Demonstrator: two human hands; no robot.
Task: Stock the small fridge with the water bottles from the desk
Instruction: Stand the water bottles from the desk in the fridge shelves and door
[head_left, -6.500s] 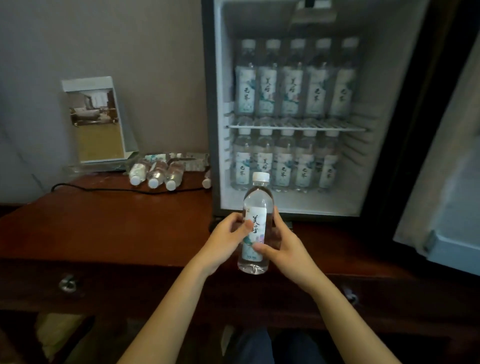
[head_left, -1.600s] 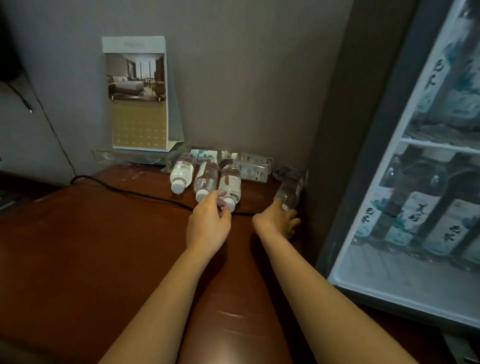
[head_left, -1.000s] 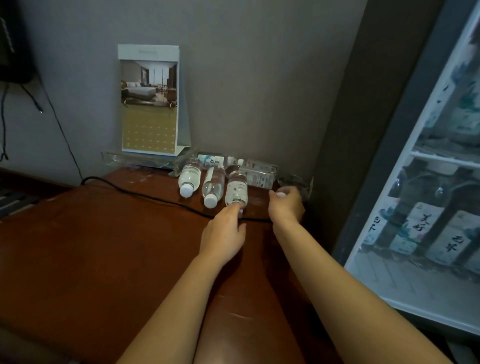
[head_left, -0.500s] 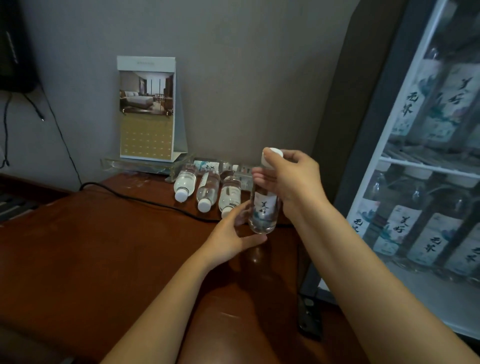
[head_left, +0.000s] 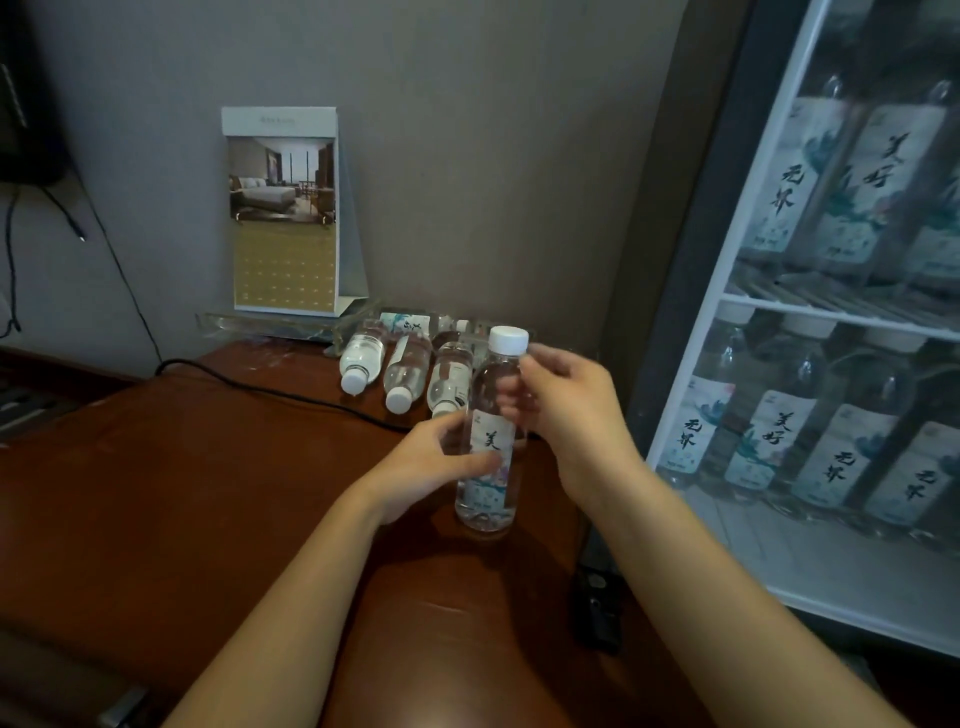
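Holds one water bottle (head_left: 488, 457) upright just right of centre, over the desk (head_left: 182, 493) near its 3 o'clock edge, base either touching the wood or just above it, impossible to tell. Grips the clear shoulder below the white cap with the right hand (head_left: 569, 410), fingers curled round the back and visible through the plastic. Wraps the left hand (head_left: 428, 465) round the label from 9 o'clock, thumb laid across the front. Has, within the last second, raised this bottle from lying flat in the far corner against the fridge's side wall, at 12 o'clock of its present spot, to standing in both hands. Half a second ago carried it higher in the right hand alone, the left only reaching in. Leaves three bottles (head_left: 407, 374) lying side by side on the desk at 11 o'clock of the held one, caps toward the person, with a black cable (head_left: 291, 397) running in front and a calendar card (head_left: 283, 218) propped behind at 10 o'clock. Shows the open fridge (head_left: 779, 556) at 3 o'clock, both levels lined with upright bottles and bare floor ahead of the lower row. Suggests one more bottle ready to swing right into that front space, and three left to fetch afterwards.
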